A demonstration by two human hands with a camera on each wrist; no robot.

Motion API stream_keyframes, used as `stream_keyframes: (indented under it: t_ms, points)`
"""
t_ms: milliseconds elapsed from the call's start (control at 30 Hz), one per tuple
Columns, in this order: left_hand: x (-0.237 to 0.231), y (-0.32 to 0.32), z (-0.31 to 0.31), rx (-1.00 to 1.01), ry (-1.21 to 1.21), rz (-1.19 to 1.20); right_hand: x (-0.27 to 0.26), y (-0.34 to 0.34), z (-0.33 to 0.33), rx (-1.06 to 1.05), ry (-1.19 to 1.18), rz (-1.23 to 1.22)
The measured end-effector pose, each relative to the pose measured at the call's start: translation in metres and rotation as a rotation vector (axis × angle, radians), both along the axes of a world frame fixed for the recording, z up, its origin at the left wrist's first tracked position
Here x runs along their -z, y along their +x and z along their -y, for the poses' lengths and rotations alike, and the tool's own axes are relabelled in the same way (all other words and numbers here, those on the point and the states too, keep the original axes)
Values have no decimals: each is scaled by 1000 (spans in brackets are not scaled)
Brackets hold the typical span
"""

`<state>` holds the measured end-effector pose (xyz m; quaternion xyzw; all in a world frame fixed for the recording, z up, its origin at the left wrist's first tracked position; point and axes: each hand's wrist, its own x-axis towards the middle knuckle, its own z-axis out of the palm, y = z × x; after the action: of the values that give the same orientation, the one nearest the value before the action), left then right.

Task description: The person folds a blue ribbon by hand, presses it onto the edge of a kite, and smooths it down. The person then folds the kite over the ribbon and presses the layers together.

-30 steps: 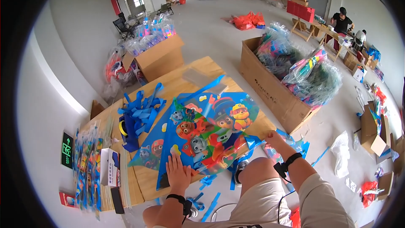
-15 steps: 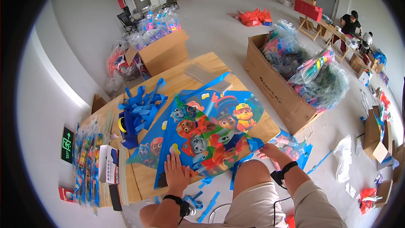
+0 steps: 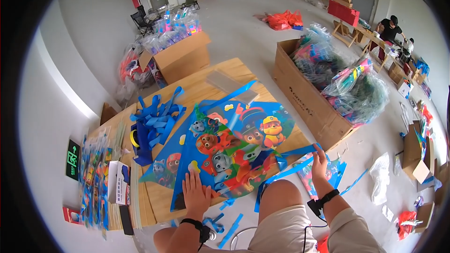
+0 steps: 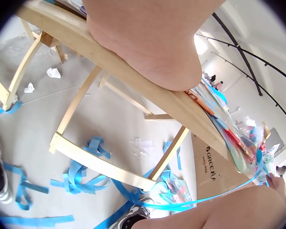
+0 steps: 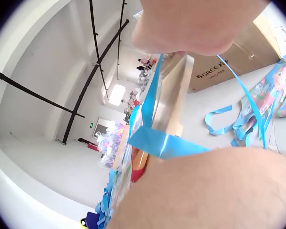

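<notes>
My left hand (image 3: 196, 193) lies flat, fingers spread, on a stack of blue kite sheets (image 3: 220, 161) printed with cartoon dogs. The sheets rest at the near edge of the wooden table (image 3: 161, 204). Off the right edge of the table, my right hand (image 3: 319, 164) pinches a blue ribbon (image 3: 294, 167). One stretch of ribbon runs from the fingers back to the sheets' right corner, and another trails down past the knee. In the right wrist view, the ribbon (image 5: 167, 144) hangs folded near the table edge, while the fingertips are hidden behind the hand.
A heap of blue ribbon (image 3: 157, 119) and a blue tape dispenser (image 3: 142, 147) lie at the table's left. Beside it are packed kites (image 3: 93, 182). Large cartons (image 3: 309, 100) of bagged goods stand beyond. Ribbon scraps (image 4: 78, 176) litter the floor; people work far right.
My right hand has dipped toward the table's corner, then risen outward, drawing a length of blue ribbon with it. My left hand has stayed on the sheets. The head view has shifted slightly.
</notes>
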<state>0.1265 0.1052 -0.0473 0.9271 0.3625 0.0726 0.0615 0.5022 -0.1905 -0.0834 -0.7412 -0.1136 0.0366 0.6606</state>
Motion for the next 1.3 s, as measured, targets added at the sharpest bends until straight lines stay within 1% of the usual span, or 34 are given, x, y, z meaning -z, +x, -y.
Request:
stream_keyframes:
  t_ms: [33, 67, 133, 167, 200, 267, 300, 333, 400, 433, 467, 533, 600, 667, 733, 800, 833, 867, 933, 967, 1033, 1067, 1133, 1167, 1233, 1300]
  points:
    - [1, 0, 0, 4, 3, 2, 0, 8, -3, -45, 44, 40]
    - [0, 0, 0, 3, 6, 0, -4, 14, -5, -42, 46, 43]
    - [0, 0, 0, 2, 10, 0, -11, 28, -11, -159, 60, 52]
    - [-2, 0, 1, 3, -3, 7, -8, 38, -15, -159, 100, -1]
    - [-2, 0, 1, 5, -16, 12, -12, 46, -18, -158, 101, 0]
    - [-2, 0, 1, 5, -11, 13, -17, 59, -22, -156, 118, -211]
    - [-1, 0, 1, 4, -6, 12, -5, 72, -25, -153, 122, -276]
    - [0, 0, 0, 7, -5, 12, 7, 79, -24, -151, 123, -276]
    - [2, -2, 0, 13, 26, 6, 18, 86, -20, 136, 74, -693]
    - [2, -1, 0, 21, 23, 7, 33, 91, -14, 216, 55, -709]
    - [1, -1, 0, 12, 14, 8, 54, 93, -6, 224, 54, -706]
    - [-1, 0, 1, 1, 5, 16, 81, 88, 8, 369, 9, -678]
    - [-1, -1, 1, 0, 3, 12, 75, 49, 7, 72, -70, -704]
    - [2, -2, 0, 7, 16, 30, 71, 19, 12, -463, -121, -730]
    - [5, -4, 0, 25, 31, 39, 8, -29, -10, -672, -245, -456]
    - [5, -3, 0, 25, 45, 45, -9, -48, -28, -661, -203, -505]
    - [5, -3, 0, 34, 46, 41, -13, -53, -30, -655, -161, -549]
    - [5, -3, 0, 31, 42, 39, -2, -52, -31, -648, -156, -552]
    - [5, -3, -1, 29, 40, 38, 33, -41, -33, -766, -241, -547]
    - [5, -3, -1, 26, 29, 32, 34, -40, -30, -765, -239, -547]
    - [6, -3, -2, 18, 18, 29, 36, -35, -25, -711, -543, -238]
    - [6, -3, -1, 15, 13, 34, 29, -36, -21, -716, -546, -233]
    - [6, -4, -1, 4, 4, 43, 11, -39, -7, -479, -705, 26]
    - [6, -4, 0, 8, 8, 46, 10, -36, -3, -475, -689, 101]
    - [6, -4, 0, 5, 10, 49, 8, -30, 10, -504, -713, 74]
    - [7, -4, -1, 11, 32, 43, -9, -32, 16, -531, -735, 44]
